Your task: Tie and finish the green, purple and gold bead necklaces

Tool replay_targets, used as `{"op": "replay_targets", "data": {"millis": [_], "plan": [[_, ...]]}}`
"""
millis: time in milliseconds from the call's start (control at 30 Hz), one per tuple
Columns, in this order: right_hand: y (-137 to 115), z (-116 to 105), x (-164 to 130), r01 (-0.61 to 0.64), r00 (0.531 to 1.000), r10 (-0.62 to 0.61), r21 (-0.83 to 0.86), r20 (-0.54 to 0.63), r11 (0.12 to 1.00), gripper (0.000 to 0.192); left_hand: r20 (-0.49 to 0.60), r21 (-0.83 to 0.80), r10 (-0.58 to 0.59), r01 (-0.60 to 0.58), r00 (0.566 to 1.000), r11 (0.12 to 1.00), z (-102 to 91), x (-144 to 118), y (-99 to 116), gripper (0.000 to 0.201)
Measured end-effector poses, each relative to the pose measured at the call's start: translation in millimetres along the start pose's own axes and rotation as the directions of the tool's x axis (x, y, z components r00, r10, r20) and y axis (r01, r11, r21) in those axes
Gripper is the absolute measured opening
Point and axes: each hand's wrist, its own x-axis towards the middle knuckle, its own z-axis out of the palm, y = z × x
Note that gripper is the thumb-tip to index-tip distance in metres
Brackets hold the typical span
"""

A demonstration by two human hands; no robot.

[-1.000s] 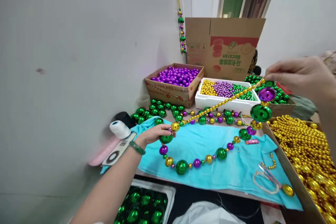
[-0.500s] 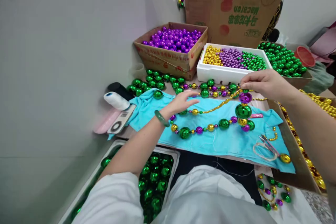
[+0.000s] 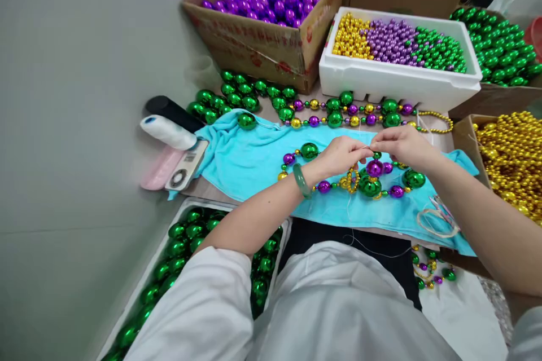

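Left hand and right hand both pinched shut on thread of bead string, lying on blue towel. Risk: pinch slips, beads slide off, roll past towel edge.

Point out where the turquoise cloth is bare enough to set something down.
Bare turquoise cloth lies left of the left hand, between the thread spool and bead strand. Crowded: under both hands, right hand included, and the cloth's right end by the scissors.
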Motion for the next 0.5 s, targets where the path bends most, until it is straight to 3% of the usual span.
{"op": "replay_targets", "data": {"millis": [100, 233, 367, 500], "plan": [[24, 9, 4, -0.123, 0.992, 0.124, 0.099, -0.007, 0.988, 0.025, -0.074, -0.014, -0.053, 0.052, 0.996, 0.999, 10.5, 1, -19, 0.028], [39, 19, 9, -0.222, 0.974, 0.224, 0.258, 0.02, 0.941, 0.028, -0.154, -0.281, -0.202, 0.153, 0.967, 0.947, 22.0, 5, -35, 0.015], [43, 22, 7, -0.23, 0.973, 0.217, 0.374, 0.076, 0.898, 0.031, -0.098, -0.582, -0.279, 0.172, 0.955, 0.794, 27.4, 6, -38, 0.011], [43, 17, 0, -0.189, 0.98, 0.145, 0.421, 0.134, 0.887, 0.03, -0.042, -0.658, -0.249, 0.161, 0.968, 0.736, 24.6, 5, -38, 0.014]]}}
